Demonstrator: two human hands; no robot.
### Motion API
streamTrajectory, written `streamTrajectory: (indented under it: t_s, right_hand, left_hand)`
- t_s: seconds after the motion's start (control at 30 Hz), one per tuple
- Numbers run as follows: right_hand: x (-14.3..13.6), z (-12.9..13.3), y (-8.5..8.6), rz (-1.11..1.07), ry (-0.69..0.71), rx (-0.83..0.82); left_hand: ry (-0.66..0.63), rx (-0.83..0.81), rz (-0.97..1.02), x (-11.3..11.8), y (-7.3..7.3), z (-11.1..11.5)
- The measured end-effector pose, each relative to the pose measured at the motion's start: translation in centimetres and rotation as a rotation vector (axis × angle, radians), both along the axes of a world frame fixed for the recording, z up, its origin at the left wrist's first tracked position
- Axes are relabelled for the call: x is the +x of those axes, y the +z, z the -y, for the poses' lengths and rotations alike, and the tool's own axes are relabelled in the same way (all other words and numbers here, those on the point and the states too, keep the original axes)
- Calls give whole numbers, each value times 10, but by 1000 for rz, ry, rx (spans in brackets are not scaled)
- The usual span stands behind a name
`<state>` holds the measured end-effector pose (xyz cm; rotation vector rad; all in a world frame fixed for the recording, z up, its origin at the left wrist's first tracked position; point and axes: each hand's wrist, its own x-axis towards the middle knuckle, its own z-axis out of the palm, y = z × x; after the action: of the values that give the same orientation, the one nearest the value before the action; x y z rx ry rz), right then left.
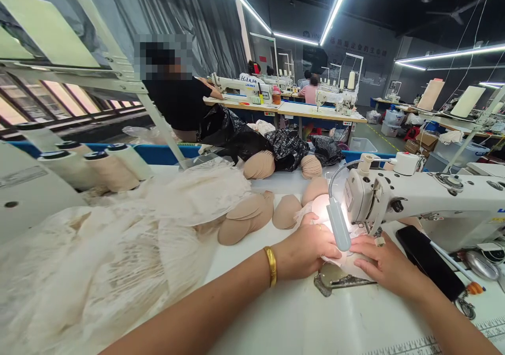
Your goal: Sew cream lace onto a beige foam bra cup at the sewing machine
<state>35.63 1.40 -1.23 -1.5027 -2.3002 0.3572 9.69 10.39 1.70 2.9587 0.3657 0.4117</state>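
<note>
Both hands (339, 255) flat, likely on fabric (335, 223)

I see a heap of pale lace fabric (98, 271) covering the table's left side, with thread cones (110, 168) lined along the far left edge. Stacked beige foam cups (244, 215) lie mid-table; more cups (260, 164) sit at the far edge beside black plastic bags (288, 147). A dark phone (428, 260) rests toward the right edge. Beyond, a person in black (177, 102) sits at another table.
</note>
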Motion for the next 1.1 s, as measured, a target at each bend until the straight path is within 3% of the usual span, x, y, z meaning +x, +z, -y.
streamTrajectory:
  t_s: [0.17, 0.5, 0.7, 0.9, 1.1]
  right_hand:
    - [-1, 1, 0, 105, -22, 2]
    - [-2, -2, -7, 89, -42, 93]
    - [-2, 1, 8, 50, 0, 78]
    - [-1, 1, 4, -83, -171, 41]
    - [-4, 0, 0, -89, -207, 21]
  left_hand:
    - [-8, -6, 4, -1, 7, -2]
    - [15, -43, 89, 1, -2, -4]
    - [43, -12, 52, 2, -2, -2]
    - [47, 15, 33, 2, -4, -2]
    - [46, 45, 45, 5, -9, -2]
